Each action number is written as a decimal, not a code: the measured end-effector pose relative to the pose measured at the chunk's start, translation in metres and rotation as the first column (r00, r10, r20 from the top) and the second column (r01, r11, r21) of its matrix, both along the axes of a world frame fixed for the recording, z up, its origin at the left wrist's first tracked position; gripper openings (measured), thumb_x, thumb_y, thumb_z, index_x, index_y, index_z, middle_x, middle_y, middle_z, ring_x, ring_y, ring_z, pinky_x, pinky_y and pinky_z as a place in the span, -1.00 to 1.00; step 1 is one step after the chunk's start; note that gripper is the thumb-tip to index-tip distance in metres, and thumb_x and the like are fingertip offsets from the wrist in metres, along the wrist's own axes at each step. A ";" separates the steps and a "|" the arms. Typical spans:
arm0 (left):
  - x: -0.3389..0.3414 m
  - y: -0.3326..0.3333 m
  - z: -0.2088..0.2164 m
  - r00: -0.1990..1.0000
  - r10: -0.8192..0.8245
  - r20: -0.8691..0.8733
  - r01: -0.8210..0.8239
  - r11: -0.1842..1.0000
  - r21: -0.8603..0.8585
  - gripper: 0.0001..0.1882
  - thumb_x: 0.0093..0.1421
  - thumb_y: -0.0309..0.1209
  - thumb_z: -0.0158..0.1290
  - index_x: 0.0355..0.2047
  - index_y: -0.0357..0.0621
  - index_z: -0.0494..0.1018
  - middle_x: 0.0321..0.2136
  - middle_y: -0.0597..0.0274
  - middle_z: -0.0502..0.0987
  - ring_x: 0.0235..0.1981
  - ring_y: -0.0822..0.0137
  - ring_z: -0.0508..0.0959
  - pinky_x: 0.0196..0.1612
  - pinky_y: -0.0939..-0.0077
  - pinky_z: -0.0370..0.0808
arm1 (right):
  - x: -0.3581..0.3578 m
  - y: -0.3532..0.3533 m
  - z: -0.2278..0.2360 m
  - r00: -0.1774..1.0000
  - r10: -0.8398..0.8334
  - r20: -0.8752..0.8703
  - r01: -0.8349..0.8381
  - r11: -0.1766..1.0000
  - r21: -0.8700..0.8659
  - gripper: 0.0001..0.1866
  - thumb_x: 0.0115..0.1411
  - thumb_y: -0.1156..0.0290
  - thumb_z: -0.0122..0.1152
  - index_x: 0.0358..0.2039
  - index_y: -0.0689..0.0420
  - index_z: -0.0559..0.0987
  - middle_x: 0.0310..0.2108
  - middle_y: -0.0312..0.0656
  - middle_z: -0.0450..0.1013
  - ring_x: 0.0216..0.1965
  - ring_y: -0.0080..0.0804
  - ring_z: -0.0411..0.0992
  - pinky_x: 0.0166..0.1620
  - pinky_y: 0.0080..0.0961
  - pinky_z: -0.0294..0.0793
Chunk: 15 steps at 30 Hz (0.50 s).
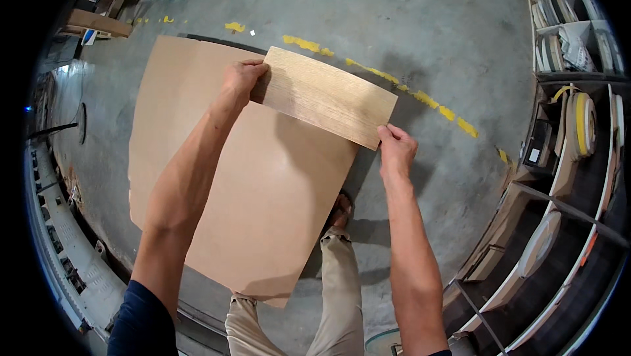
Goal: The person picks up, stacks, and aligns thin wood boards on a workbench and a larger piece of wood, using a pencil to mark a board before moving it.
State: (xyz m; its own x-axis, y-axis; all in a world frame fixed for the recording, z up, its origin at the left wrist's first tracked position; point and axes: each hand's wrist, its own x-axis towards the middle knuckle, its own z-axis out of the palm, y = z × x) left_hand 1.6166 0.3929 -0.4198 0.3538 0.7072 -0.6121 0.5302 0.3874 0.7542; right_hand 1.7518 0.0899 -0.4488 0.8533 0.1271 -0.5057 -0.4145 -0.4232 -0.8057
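Note:
A rectangular wooden board (325,96) with pale grain is held up between my two hands, slightly tilted down to the right. My left hand (244,81) pinches its left end near the upper corner. At the lower right corner, my right hand (397,149) grips it between thumb and fingers. Below the board is a large flat tan sheet (263,191), whose far right part the board hides. The sheet's near edge reaches my trousers.
Shelves (559,152) with rolls of edging tape (581,124) line the right side. A long grey machine (82,257) runs along the left. Broken yellow floor markings (424,99) cross the concrete floor (407,21). Timber pieces (98,23) lie at the far left.

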 end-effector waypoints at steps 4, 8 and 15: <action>-0.005 0.004 -0.007 1.000 -0.008 -0.007 0.008 0.994 0.105 -0.68 0.14 -0.40 0.14 -0.12 -0.32 0.54 -0.28 0.16 0.59 -0.30 0.38 0.55 -0.23 0.49 0.49 | -0.004 0.005 0.008 1.000 -0.012 -0.019 0.012 1.000 0.009 -0.61 0.02 0.46 0.33 -0.16 0.43 0.57 -0.29 -0.06 0.57 -0.30 -0.44 0.50 -0.16 -0.56 0.46; -0.007 0.002 -0.003 0.996 -0.043 -0.079 0.050 0.995 0.090 -0.60 0.15 -0.36 0.14 -0.04 -0.33 0.49 -0.23 0.12 0.59 -0.24 0.34 0.56 -0.17 0.48 0.49 | -0.004 -0.001 0.000 1.000 0.011 -0.001 -0.011 1.000 0.028 -0.62 0.05 0.46 0.32 -0.15 0.44 0.56 -0.27 -0.06 0.57 -0.27 -0.46 0.49 -0.14 -0.57 0.45; -0.066 -0.016 0.014 0.643 -0.719 -0.266 0.713 0.434 0.551 -0.06 -0.12 -0.51 0.30 0.28 0.00 0.12 0.00 -0.01 0.41 0.09 0.07 0.38 0.12 0.28 0.39 | -0.018 -0.016 0.023 0.823 0.476 0.310 -0.441 0.879 -0.179 -0.17 -0.01 0.44 0.33 0.26 0.28 0.16 0.04 0.10 0.38 0.02 -0.11 0.40 0.04 -0.33 0.41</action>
